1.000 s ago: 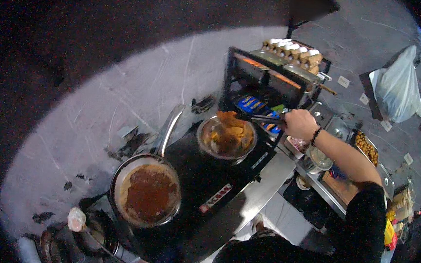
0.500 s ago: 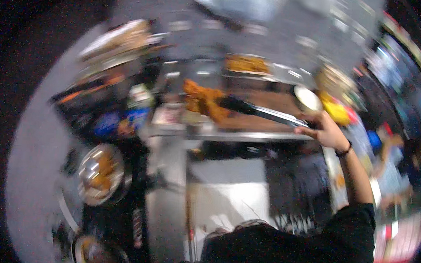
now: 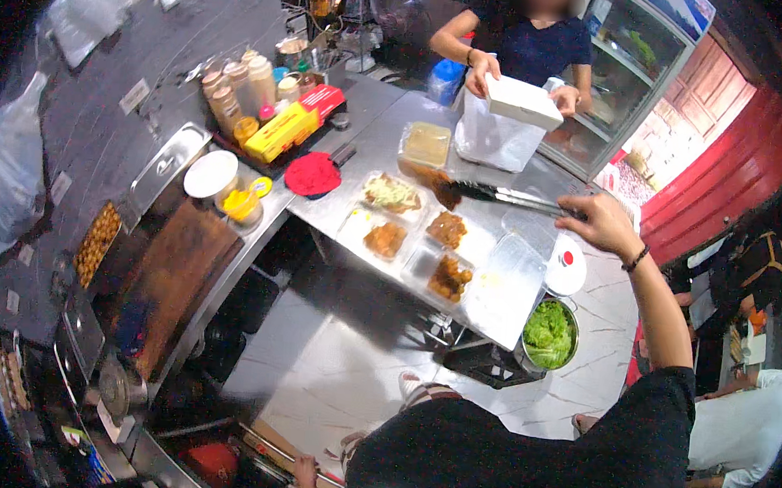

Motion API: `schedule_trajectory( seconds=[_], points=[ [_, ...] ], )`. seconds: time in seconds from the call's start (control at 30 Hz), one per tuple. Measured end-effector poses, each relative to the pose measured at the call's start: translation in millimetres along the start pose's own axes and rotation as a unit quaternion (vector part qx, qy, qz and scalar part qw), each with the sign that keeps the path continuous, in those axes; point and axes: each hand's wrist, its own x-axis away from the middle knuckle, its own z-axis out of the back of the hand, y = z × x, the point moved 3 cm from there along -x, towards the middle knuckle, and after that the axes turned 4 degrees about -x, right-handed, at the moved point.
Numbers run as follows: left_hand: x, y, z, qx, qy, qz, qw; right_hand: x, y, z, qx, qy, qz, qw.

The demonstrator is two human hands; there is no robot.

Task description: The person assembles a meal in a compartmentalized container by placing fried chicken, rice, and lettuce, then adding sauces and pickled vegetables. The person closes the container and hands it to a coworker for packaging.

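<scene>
A red cloth and yellow box sit on the grey steel table, green lettuce below.

Single head-worn fisheye view, looking steeply down from above the person onto the steel tabletop at arm's reach; edges bend outward.

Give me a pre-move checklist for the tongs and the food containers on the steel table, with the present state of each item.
1. Grip on tongs: right hand closed around the handle end of the tongs. Ok.
2. Load in tongs: a brown fried piece sits at the tips, above the steel table. Ok.
3. Open containers: four clear trays lie open with food inside, lids not on. Ok.
4. Whether any tray has room for more. Cannot tell.
5. Other person: their hands hold a white box over a white bag at the table's far side, apart from the tongs. Ok.
6. Left hand: low at the frame's bottom edge, its state unclear. Cannot tell.
</scene>
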Motion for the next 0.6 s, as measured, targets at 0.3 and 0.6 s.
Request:
schedule_trajectory(
  seconds=[0.3,0.6],
  points=[
    [10.1,116.1,-104.4,-0.214,-0.008,-0.099,0.972,57.7,132.7,-124.9,0.139,0.070,0.076,0.985],
    [51.1,87.1,-60.6,-0.409,0.021,-0.013,0.912,95.6,185.6,-229.0,0.194,0.071,0.115,0.972]
  ],
)
